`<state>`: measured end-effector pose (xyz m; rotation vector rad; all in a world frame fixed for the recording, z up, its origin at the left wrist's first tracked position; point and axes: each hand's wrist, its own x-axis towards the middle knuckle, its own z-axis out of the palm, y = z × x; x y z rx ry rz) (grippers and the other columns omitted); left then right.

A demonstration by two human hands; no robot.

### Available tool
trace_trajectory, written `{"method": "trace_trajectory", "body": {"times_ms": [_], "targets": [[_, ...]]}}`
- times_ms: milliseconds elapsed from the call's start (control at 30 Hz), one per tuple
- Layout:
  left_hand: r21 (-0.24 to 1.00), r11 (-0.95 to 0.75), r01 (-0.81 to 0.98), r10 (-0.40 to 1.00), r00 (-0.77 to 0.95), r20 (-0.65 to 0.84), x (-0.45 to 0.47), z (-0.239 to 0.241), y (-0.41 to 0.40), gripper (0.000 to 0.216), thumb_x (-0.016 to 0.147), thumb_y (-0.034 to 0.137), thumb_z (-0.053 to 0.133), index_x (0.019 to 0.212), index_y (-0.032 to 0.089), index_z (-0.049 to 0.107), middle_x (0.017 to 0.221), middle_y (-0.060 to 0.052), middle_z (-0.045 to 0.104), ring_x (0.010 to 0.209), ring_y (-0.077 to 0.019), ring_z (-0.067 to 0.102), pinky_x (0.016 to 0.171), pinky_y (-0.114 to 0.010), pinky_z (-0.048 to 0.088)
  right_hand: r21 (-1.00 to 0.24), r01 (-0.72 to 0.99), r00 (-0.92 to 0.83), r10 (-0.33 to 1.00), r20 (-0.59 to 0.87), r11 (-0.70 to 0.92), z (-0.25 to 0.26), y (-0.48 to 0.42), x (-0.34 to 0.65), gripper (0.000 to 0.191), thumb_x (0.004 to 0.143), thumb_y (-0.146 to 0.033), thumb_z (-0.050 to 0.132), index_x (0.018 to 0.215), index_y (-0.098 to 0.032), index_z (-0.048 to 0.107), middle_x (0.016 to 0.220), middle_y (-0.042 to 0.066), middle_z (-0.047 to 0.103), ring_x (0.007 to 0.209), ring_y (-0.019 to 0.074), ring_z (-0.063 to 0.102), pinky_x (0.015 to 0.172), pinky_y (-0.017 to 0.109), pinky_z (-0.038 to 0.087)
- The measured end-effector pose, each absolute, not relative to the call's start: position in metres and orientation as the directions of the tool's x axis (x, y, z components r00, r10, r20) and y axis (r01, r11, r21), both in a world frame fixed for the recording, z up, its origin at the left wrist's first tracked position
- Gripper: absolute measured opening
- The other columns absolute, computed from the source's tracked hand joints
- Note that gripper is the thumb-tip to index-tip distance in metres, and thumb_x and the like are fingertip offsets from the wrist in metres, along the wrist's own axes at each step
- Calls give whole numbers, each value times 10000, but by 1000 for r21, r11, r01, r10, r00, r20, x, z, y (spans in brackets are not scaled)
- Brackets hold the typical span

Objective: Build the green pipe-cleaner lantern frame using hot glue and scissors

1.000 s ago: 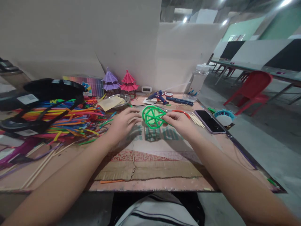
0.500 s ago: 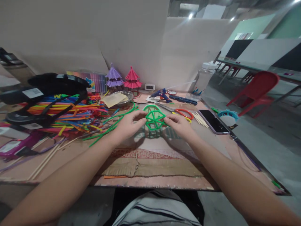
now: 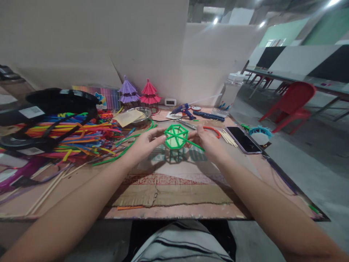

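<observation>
Turned since the earlier frame, the green lattice (image 3: 177, 137) sits mid-picture, pinched by the left hand (image 3: 147, 143), and its protruding strip (image 3: 195, 145) may bend if the right hand (image 3: 209, 142), grip unclear, pulls hard.

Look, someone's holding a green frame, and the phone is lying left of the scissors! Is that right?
Not quite: the head view shows the phone lying right of the scissors, not left. Someone is indeed holding a green frame.

The right hand (image 3: 209, 144) partly hides the scissors (image 3: 214, 128) behind it.
</observation>
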<state>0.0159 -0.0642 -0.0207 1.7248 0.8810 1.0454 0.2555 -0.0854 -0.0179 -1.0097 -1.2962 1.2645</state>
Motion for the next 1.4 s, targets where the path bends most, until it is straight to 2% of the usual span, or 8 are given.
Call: {"method": "trace_trajectory", "body": {"times_ms": [167,367,500,733,867,967,1233,1400], "targets": [[943,-320,88,880,395,262,17,-18,-66,572,801,501,756,1245,150,672,1269,-153,714,1212,-327,638,1058,-482,487,-995,-2,-78,992,103,103,-17,-82,261,696,755,-866,544,686,-188,684,652,64,700,622,173,658,664,307,525],[958,-284,49,889,388,244,16,-18,-64,535,809,472,746,1229,149,673,1299,-142,702,1229,-308,632,1062,-447,490,-942,89,181,925,334,323,-11,-70,286,534,759,-738,687,764,-206,636,561,-32,569,535,109,517,564,246,432],[955,-290,63,890,384,245,16,-19,-64,531,823,468,731,1233,137,665,1307,-149,696,1228,-303,632,1069,-446,481,-924,151,292,877,381,351,2,-72,294,532,732,-732,713,753,-211,603,552,-37,547,518,116,495,547,259,420],[955,-281,94,903,363,230,15,-18,-66,558,823,497,727,1235,126,660,1347,-162,673,1243,-318,623,1075,-468,470,-907,222,109,915,388,358,-4,-76,284,423,879,-615,616,744,-218,556,570,-34,552,561,115,502,581,258,409],[954,-285,90,902,361,235,14,-19,-66,556,822,493,731,1239,131,663,1344,-157,677,1244,-319,623,1080,-473,466,-912,163,102,913,395,377,-10,-71,283,181,840,-387,645,839,-233,550,641,-49,560,612,122,530,617,264,432],[947,-304,106,899,362,248,15,-18,-66,545,828,491,725,1235,133,668,1330,-154,687,1236,-319,630,1073,-468,473,-897,189,136,894,428,400,-8,-72,284,137,806,-304,641,896,-244,556,736,-37,585,684,137,566,672,287,468],[931,-338,135,893,360,272,16,-16,-70,480,845,474,699,1190,140,694,1257,-130,730,1163,-296,668,1022,-435,511,-835,436,1,927,375,337,0,-92,263,270,894,-416,566,1005,-207,696,629,-28,528,539,127,455,532,278,351],[918,-363,159,892,345,293,17,-17,-71,439,853,476,685,1145,151,728,1182,-111,759,1108,-283,684,992,-415,529,-842,431,-126,945,301,325,-6,-95,254,352,877,-507,572,892,-179,699,572,-18,557,539,148,516,539,283,377]]}}
